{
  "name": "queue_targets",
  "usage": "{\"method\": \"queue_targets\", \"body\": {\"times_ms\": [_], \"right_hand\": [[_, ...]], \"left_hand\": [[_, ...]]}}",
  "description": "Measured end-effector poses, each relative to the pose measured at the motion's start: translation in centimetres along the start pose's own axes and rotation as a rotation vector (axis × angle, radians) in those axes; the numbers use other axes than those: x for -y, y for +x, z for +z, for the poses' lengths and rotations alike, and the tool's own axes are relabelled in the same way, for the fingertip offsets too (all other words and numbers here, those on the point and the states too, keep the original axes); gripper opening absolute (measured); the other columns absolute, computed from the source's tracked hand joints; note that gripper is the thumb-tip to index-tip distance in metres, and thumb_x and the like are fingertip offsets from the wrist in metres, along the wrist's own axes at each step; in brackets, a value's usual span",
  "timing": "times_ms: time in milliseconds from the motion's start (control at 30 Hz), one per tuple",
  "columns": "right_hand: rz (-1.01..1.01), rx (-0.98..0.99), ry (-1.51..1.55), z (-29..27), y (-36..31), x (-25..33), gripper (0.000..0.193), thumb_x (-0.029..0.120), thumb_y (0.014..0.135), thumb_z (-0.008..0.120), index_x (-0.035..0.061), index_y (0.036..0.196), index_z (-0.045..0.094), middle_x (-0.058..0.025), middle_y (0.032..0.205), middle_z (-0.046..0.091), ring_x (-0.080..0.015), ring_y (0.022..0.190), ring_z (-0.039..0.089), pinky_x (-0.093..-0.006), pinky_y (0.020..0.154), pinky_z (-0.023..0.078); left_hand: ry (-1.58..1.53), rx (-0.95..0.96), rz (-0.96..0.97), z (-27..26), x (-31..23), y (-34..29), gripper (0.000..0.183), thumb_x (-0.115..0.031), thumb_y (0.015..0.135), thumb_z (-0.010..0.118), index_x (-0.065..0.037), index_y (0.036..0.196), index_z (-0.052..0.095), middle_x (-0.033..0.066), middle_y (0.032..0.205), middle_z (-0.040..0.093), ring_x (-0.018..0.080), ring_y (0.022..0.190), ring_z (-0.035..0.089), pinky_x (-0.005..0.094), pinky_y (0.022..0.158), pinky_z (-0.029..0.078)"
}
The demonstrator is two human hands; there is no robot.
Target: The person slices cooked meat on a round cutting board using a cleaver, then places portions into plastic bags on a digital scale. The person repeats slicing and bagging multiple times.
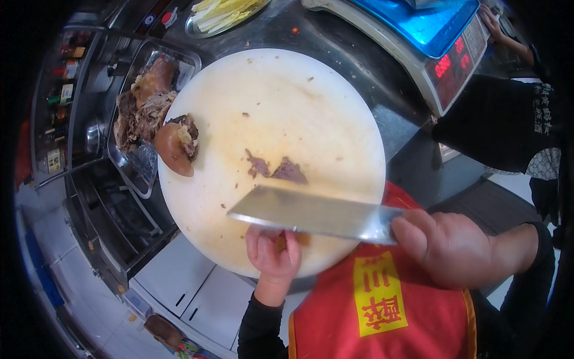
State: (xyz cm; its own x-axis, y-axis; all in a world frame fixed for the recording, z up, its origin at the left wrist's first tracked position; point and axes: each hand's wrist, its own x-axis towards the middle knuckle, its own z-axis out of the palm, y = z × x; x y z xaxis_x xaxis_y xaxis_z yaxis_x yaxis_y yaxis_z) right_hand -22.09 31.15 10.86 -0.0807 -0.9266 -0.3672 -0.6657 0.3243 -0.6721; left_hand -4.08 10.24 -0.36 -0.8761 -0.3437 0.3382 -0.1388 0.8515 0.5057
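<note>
My right hand (pixel 445 245) is closed around the handle end of a broad cleaver (pixel 317 210), whose blade extends left over the near part of a round white cutting board (pixel 335 113). Beneath the blade's lower edge is my left hand (pixel 272 257), thumb and fingers apart; the blade hides part of the fingertips. Just beyond the blade lie two small dark pieces of cooked meat (pixel 289 172). A larger brown, skin-covered chunk of meat (pixel 175 149) rests at the board's left edge. Small scraps dot the board.
Left of the board, a metal tray (pixel 194 60) holds more cooked meat. A plate of pale leafy vegetables (pixel 221 15) stands at the back. A scale (pixel 445 78) with a blue tray (pixel 427 27) sits back right, and another person in dark clothing (pixel 496 119) stands beyond it.
</note>
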Motion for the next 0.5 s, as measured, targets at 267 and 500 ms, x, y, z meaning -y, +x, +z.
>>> {"method": "queue_targets", "body": {"times_ms": [267,500], "right_hand": [[-0.044,0.013,-0.132,-0.8,-0.7,1.8,0.031,0.019,0.082,0.059,-0.0007,0.1,0.043,-0.009,0.069,0.049,-0.0138,0.045,0.052,-0.0257,0.032,0.04],[-0.069,0.059,-0.136,-1.5,-0.6,1.6,0.026,0.018,0.083,0.058,-0.0003,0.095,0.044,-0.0089,0.068,0.05,-0.0136,0.045,0.052,-0.0239,0.032,0.041]], "left_hand": [[-1.77,-0.171,-0.831,0.8,-0.8,-0.9,0.049,-0.027,0.088,0.046,0.004,0.125,0.036,0.0204,0.113,0.055,0.0358,0.105,0.053,0.043,0.088,0.044],[-0.829,0.222,-0.478,0.3,0.5,-1.7,0.051,-0.033,0.091,0.027,0.005,0.125,0.037,0.0259,0.125,0.044,0.0414,0.112,0.046,0.0467,0.093,0.039]]}}
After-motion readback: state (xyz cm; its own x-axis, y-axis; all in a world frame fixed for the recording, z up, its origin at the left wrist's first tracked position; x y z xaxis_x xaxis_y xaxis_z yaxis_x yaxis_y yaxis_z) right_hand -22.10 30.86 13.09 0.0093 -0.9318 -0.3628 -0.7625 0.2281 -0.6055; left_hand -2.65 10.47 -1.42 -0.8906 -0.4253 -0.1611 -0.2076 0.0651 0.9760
